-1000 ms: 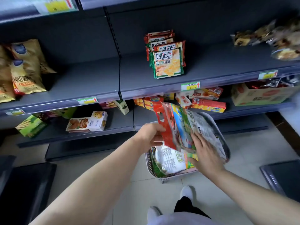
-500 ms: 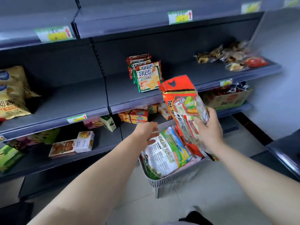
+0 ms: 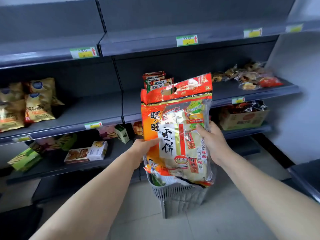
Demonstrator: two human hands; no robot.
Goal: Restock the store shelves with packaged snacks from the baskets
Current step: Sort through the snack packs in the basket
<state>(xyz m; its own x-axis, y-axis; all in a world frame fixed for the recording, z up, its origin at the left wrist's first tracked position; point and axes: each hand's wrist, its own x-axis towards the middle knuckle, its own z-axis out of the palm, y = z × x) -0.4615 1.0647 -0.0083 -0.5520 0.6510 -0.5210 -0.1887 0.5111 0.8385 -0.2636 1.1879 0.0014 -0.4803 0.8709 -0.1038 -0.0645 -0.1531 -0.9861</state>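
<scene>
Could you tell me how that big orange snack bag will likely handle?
The snack bag looks puffy, so probably light for its size. Its glossy film may be slippery; the left hand and right hand grip it.

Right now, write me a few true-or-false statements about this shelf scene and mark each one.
1. The left hand and the right hand both hold the orange snack bag. True.
2. The orange snack bag lies flat on a shelf. False: it is held upright above the grey basket.
3. The yellow chip bags stand at the shelf's right end. False: they stand at its left end.
4. A cardboard box sits on the lower shelf at the right. True.
</scene>
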